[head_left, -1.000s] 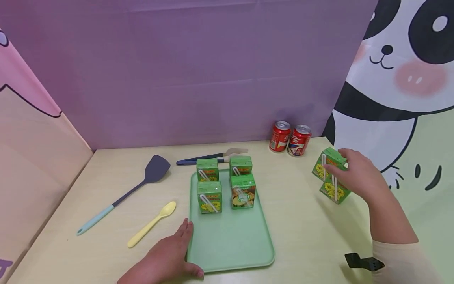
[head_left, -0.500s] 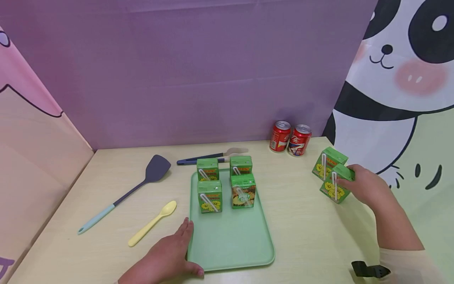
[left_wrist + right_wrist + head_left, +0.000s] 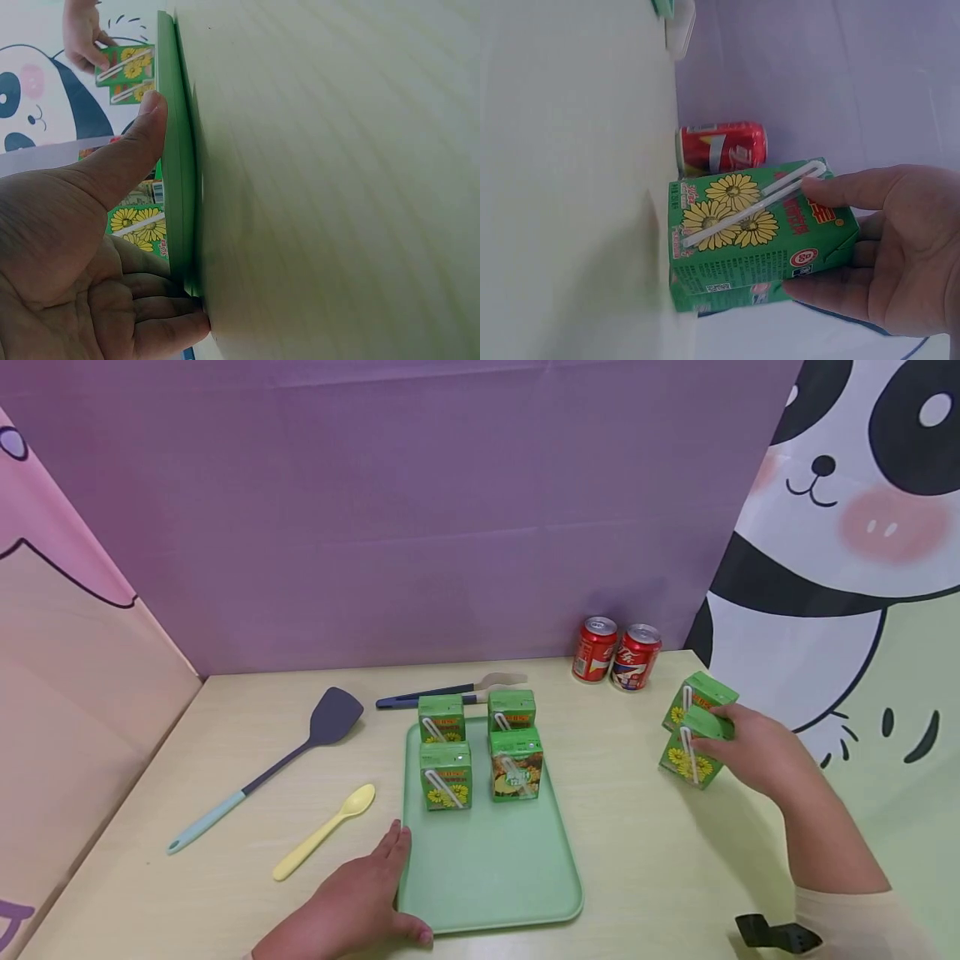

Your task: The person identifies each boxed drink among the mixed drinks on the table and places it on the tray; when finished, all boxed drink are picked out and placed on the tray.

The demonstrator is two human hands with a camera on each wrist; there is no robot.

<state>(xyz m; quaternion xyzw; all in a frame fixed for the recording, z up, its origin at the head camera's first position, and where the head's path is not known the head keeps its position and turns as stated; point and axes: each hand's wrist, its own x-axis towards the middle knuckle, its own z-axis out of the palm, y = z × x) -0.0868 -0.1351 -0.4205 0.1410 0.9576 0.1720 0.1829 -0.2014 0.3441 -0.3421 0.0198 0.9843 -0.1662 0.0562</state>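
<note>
My right hand [image 3: 761, 752] pinches a green drink carton [image 3: 693, 752] by its upper sides, thumb in front; the right wrist view shows its yellow flowers and white straw [image 3: 754, 206]. A second green carton [image 3: 701, 689] stands right behind it, partly covered. On the left, my left hand [image 3: 348, 893] lies with straight fingers along the near left rim of the light green tray [image 3: 487, 877], thumb at the near corner. Several more green cartons, such as the front left one [image 3: 446, 777], stand upright in the tray's far half and around its far edge.
Two red cans [image 3: 595, 649] stand by the purple backdrop [image 3: 420, 510]. Left of the tray lie a dark spatula [image 3: 333, 718] with a pale blue handle and a yellow spoon [image 3: 322, 833]. Two dark-handled utensils [image 3: 427, 700] lie behind the cartons.
My right hand has shifted from the rear carton to the front one at right. The front carton now sits slightly farther left. My left hand and the tray stay put.
</note>
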